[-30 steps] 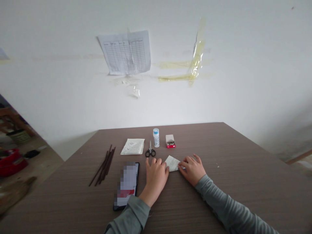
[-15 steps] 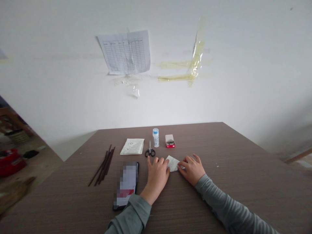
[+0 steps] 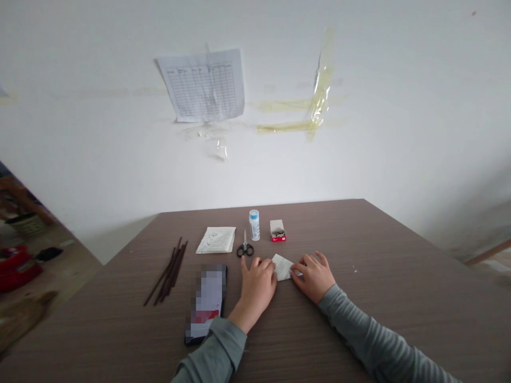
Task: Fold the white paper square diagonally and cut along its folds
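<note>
White printed paper (image 3: 282, 267) is lying on the brown table (image 3: 379, 255), between the two hands. The left hand (image 3: 258, 284) is touching its left edge, fingers spread; the right hand (image 3: 314, 275) is resting thumb and fingertips, narrowly spaced, at its right corner. Whether either is actually pinching the sheet, I cannot tell. Scissors (image 3: 245, 250) are lying just beyond the left hand.

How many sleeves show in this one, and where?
2, both grey: the left sleeve, overlapping the phone at lower right in the view; the right sleeve, to the lower right of the paper. No others show.
</note>
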`<state>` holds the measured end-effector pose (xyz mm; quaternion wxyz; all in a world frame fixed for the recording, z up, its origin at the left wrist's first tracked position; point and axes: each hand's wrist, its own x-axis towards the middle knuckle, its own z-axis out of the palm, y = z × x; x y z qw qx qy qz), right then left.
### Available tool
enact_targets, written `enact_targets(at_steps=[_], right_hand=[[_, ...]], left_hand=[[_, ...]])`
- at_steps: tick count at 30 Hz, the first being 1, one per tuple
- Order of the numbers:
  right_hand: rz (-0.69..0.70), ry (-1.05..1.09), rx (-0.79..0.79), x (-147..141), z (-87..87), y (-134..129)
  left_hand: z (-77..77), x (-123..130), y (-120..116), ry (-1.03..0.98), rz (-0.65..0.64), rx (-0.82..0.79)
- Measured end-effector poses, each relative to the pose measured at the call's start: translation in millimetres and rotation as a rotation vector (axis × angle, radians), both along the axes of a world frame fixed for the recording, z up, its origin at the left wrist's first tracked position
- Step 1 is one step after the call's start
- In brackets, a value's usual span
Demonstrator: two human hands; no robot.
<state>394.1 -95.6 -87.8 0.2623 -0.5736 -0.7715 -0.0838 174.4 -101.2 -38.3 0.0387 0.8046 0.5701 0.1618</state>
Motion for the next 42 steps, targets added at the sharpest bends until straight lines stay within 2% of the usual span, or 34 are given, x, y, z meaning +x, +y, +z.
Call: enact_targets(at_steps=[10,16,23,29,35,42], right_hand=[[-0.05,-0.009,0.009,-6.3,5.3,-2.7],[-0.101,-0.021,-0.048,-11.3,2.7,1.3],[-0.121,-0.001,-0.124,-12.1,-1.0,5.9],[-0.119,0.081,-0.15,-8.5,0.0,4.6],[-0.116,0.114,-0.117,-4.3,2.6,-0.3],[-0.139,0.133,-0.206,4.2,13.4,-3.2]], left_hand=[[0.2,-2.5,2.6,-0.012,0.03,-0.036],[3.8,-1.5,0.5,-0.023,0.054,-0.038],[0.7,0.3,1.4,-0.037,0.093,0.001],[1.0,-2.5,1.9,-0.028,0.067,-0.059],[-0.3,-4.7,1.6,-0.023,0.067,-0.032],[-1.6,-6.3,2.9,-0.035,0.056,-0.068]])
